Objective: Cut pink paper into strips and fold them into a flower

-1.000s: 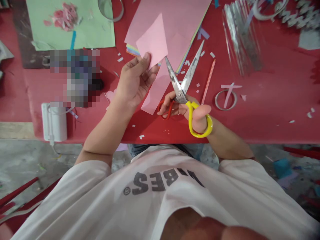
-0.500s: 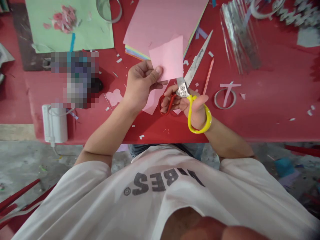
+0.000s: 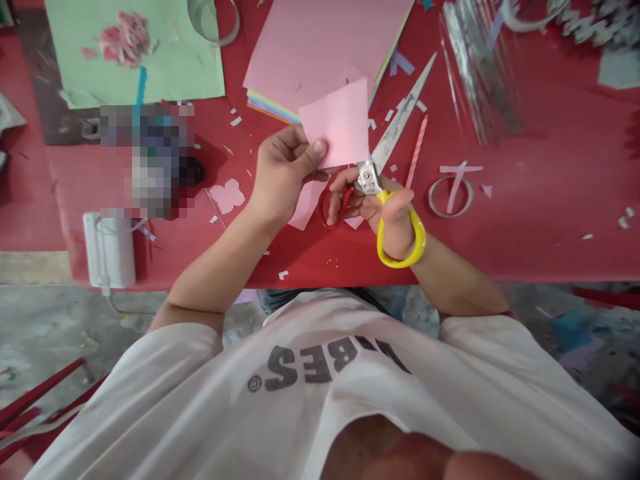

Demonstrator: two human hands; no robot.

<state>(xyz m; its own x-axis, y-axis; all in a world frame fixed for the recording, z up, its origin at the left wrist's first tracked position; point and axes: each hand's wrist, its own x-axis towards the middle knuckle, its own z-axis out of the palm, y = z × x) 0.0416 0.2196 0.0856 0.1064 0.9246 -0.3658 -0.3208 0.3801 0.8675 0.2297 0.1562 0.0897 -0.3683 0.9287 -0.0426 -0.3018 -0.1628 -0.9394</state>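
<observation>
Head view: at frame centre, the left hand curls its grip tight on a pink paper square; the right hand has its grip clamped through the scissors handles, blade pointing upper right.

Pink paper, red-and-yellow-handled scissors

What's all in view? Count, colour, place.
paper piece: 1, pink, in left hand
scissors: 1, yellow and red handles, in right hand
paper stack: 1, pink on top, far centre
sheet: 1, green, far left
tape ring: 1, clear, right of scissors
striped stick: 1, pink, beside scissors blade
box: 1, white, near-left edge
table: 1, red, under everything
left hand: 1, pinching paper piece
right hand: 1, in scissors handles
</observation>
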